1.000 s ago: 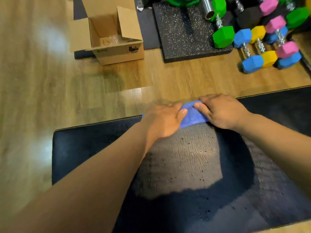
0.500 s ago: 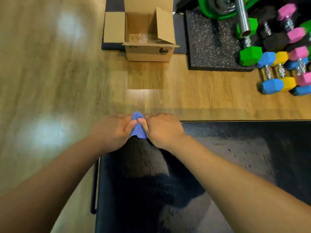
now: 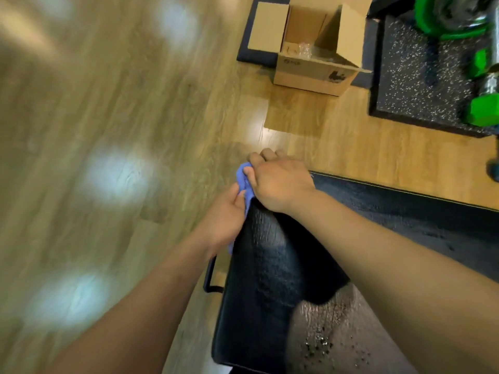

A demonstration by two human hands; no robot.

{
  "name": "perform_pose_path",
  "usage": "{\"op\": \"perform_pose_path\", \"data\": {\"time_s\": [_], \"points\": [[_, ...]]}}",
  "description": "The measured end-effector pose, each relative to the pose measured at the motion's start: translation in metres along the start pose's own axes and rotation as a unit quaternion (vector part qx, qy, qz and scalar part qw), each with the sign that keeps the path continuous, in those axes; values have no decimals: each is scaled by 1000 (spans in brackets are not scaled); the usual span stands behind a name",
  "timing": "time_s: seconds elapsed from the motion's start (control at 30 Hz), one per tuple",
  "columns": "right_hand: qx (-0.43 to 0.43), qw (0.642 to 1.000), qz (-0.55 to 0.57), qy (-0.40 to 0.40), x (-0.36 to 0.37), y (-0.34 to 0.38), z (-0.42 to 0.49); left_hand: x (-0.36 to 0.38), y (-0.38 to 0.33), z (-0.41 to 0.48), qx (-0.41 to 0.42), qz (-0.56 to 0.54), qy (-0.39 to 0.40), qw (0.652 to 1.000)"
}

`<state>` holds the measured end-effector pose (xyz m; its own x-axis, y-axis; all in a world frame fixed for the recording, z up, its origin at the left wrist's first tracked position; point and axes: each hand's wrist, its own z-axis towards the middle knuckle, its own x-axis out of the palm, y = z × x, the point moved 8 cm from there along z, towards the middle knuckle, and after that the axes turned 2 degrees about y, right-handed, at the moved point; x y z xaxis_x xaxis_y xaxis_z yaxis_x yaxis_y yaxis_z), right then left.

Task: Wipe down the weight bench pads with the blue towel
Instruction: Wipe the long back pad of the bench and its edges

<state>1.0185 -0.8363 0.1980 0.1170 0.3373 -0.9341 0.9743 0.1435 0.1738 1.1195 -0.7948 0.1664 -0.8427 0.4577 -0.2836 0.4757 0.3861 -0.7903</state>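
Blue towel (image 3: pixel 244 182), pinched by left hand (image 3: pixel 224 220) and right hand (image 3: pixel 278 182), is wiping the bench pad (image 3: pixel 264 265) corner; specks (image 3: pixel 318 344) are lying mid-pad, seemingly unwiped.

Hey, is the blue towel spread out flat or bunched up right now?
Bunched up. The blue towel is crumpled between the left hand and right hand at the bench pad corner.

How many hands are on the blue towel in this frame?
2. The left hand grips the blue towel against the end of the bench pad; the right hand holds it at the pad's far corner.
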Motion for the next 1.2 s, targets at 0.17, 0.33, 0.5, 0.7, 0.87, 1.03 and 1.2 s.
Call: {"op": "perform_pose_path", "data": {"time_s": [0.17, 0.33, 0.5, 0.7, 0.87, 1.03, 1.2], "points": [[-18, 999, -44, -11, 10, 18, -16, 6, 13, -38, 22, 20, -29, 999], [-31, 997, -64, 32, 27, 41, -47, 14, 36, -76, 9, 74, -49, 996], [-71, 994, -60, 49, 60, 92, -117, 24, 78, -153, -10, 98, -64, 993], [-88, 994, -42, 52, 85, 131, -177, 30, 103, -219, -45, 65, -100, 992], [-83, 995, -19, 44, 96, 144, -203, 32, 123, -234, -60, 33, -109, 992], [-7, 999, 36, -14, 88, 104, -221, 30, 112, -224, -12, 12, -97, 995], [29, 999, 26, -35, 85, 60, -222, 55, 60, -173, 75, 238, -2, 968]]}}
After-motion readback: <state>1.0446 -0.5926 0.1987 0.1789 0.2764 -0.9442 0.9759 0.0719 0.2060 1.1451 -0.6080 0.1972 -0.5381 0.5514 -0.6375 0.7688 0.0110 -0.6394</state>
